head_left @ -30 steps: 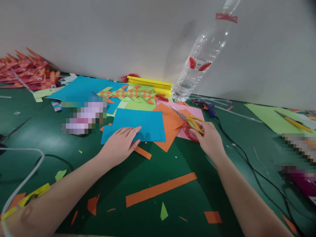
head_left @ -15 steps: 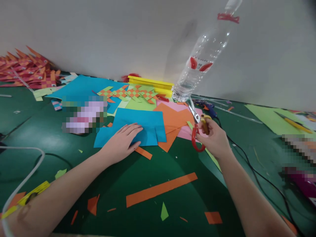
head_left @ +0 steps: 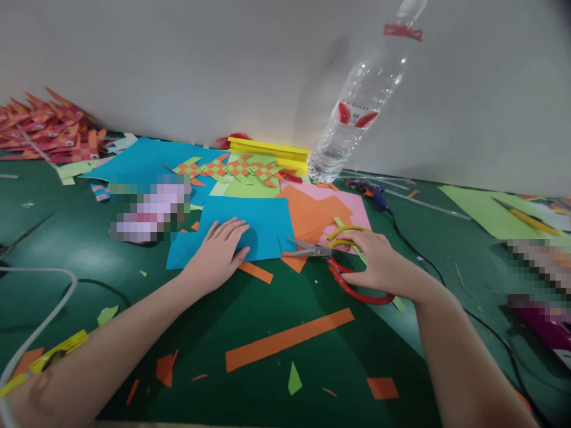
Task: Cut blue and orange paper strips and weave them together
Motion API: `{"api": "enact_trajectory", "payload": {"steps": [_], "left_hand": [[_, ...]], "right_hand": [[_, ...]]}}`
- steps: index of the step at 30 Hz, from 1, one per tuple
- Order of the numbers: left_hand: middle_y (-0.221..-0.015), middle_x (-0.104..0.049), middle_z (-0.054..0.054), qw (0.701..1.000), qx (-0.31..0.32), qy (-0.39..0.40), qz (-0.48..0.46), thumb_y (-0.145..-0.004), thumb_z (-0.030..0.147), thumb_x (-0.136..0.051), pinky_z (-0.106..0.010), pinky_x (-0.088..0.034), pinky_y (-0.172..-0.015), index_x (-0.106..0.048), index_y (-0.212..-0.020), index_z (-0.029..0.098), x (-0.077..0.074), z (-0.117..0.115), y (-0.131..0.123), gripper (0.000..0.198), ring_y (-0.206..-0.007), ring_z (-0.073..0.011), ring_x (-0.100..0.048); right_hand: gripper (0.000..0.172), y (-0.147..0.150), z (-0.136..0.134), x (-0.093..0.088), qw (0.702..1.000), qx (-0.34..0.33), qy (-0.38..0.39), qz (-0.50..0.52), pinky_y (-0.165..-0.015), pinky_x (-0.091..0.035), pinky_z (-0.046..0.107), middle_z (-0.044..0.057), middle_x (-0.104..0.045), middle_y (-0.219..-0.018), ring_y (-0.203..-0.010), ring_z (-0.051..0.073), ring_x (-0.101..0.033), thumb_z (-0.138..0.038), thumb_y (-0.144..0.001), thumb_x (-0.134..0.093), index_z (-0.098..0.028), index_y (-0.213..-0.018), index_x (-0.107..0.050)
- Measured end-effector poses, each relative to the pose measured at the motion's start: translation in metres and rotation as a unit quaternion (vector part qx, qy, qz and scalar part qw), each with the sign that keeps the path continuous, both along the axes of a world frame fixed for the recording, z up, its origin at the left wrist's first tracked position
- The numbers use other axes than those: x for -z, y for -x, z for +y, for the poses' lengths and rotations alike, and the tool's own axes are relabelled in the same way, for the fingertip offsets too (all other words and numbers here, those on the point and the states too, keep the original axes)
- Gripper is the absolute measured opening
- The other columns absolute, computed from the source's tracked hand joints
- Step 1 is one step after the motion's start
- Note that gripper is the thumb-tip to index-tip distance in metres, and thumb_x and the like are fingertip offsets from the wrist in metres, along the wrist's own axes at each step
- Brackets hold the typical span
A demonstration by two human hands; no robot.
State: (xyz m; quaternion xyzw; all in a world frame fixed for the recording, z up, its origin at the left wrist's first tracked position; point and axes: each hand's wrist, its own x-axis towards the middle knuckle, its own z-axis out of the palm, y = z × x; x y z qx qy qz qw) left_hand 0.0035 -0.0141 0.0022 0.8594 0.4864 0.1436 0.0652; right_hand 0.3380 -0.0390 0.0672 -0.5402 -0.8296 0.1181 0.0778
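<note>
My left hand (head_left: 223, 251) lies flat, fingers stretched out, on blue paper (head_left: 265, 223). In my right hand (head_left: 379, 261) is a pair of scissors (head_left: 319, 252) with one yellow and one red handle loop. The blades are parted and point left, their tips at the right edge of the blue paper. Orange paper (head_left: 312, 208) and pink paper (head_left: 354, 208) lie beyond the scissors. An orange strip (head_left: 256, 272) pokes out from under the blue paper, near my left thumb.
A tilted water bottle (head_left: 357, 113) leans at the wall beside a yellow folded strip (head_left: 267, 151). Woven paper fish (head_left: 236, 169) lie behind the blue paper; more are heaped left (head_left: 53, 131). A glue gun (head_left: 370, 193) trails a black cord. A long orange strip (head_left: 289, 340) lies in front.
The scissors have swung from pointing up, blades nearly together, to pointing left with blades apart at the blue paper's edge. My left hand stays on the paper.
</note>
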Motion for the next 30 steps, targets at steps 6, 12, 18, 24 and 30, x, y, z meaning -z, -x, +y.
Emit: {"api": "enact_trajectory", "payload": {"steps": [6, 12, 18, 24, 30], "left_hand": [[-0.145, -0.043, -0.012, 1.000, -0.003, -0.012, 0.001, -0.100, 0.035, -0.028, -0.050, -0.023, -0.114, -0.037, -0.138, 0.015, 0.005, 0.001, 0.000, 0.044, -0.140, -0.0255, -0.031], [-0.144, -0.044, -0.014, 1.000, -0.007, -0.023, 0.009, -0.100, 0.027, -0.021, -0.050, -0.026, -0.113, -0.036, -0.140, 0.012, 0.006, 0.001, -0.002, 0.045, -0.139, -0.0254, -0.032], [-0.145, -0.043, -0.011, 1.000, -0.001, -0.018, 0.016, -0.100, 0.025, -0.022, -0.050, -0.026, -0.113, -0.039, -0.139, 0.016, 0.002, 0.000, -0.003, 0.044, -0.139, -0.0248, -0.032], [-0.143, -0.046, -0.010, 0.999, 0.005, -0.030, 0.018, -0.100, 0.025, -0.022, -0.051, -0.026, -0.113, -0.042, -0.136, 0.017, 0.004, 0.000, -0.002, 0.042, -0.137, -0.0241, -0.036], [-0.138, -0.049, -0.012, 0.998, 0.001, -0.060, 0.016, -0.100, 0.025, -0.025, -0.049, -0.029, -0.111, -0.039, -0.138, 0.017, 0.009, 0.000, -0.001, 0.041, -0.132, -0.0259, -0.040]], "right_hand": [[0.046, -0.001, 0.001, 0.003, 0.999, -0.033, 0.024, 0.016, -0.098, -0.042, 0.046, 0.004, -0.058, -0.126, -0.121, 0.032, -0.052, -0.031, -0.067, -0.069, -0.029, -0.111, -0.056], [0.045, 0.005, 0.001, 0.007, 0.997, -0.044, 0.035, 0.043, -0.105, -0.038, 0.048, 0.002, -0.057, -0.126, -0.123, 0.028, -0.050, -0.029, -0.068, -0.068, -0.030, -0.111, -0.055], [0.048, 0.009, -0.001, 0.008, 0.997, -0.042, 0.027, 0.060, -0.103, -0.040, 0.049, 0.006, -0.058, -0.126, -0.122, 0.028, -0.051, -0.031, -0.071, -0.067, -0.028, -0.116, -0.052], [0.046, 0.005, -0.001, 0.004, 0.998, -0.043, 0.014, 0.052, -0.102, -0.040, 0.048, 0.005, -0.060, -0.125, -0.122, 0.029, -0.052, -0.031, -0.071, -0.067, -0.029, -0.115, -0.054], [0.036, 0.001, 0.001, -0.003, 1.000, -0.019, -0.005, 0.016, -0.105, -0.034, 0.050, 0.003, -0.064, -0.122, -0.124, 0.029, -0.051, -0.033, -0.074, -0.065, -0.031, -0.109, -0.057]]}}
